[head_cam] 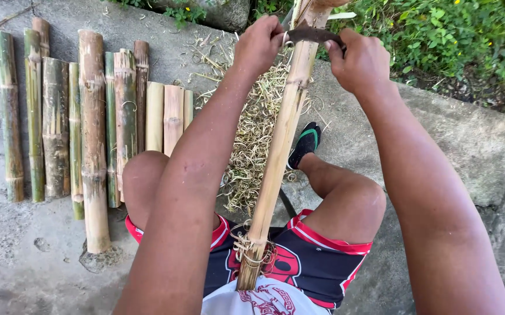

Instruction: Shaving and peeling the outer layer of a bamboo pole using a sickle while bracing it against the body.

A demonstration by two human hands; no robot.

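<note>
A long pale bamboo strip runs from my lap up and away between my knees, curled shavings clinging to its near end. A dark curved blade lies across the strip near its far end. My left hand grips the blade's left end and my right hand grips its right end, both closed tight. Both my arms are stretched forward.
Several split bamboo pieces lie side by side on the concrete ground at left. A heap of curly bamboo shavings sits under the strip. My foot in a black and green sandal rests beyond it. Green plants border the slab's far right edge.
</note>
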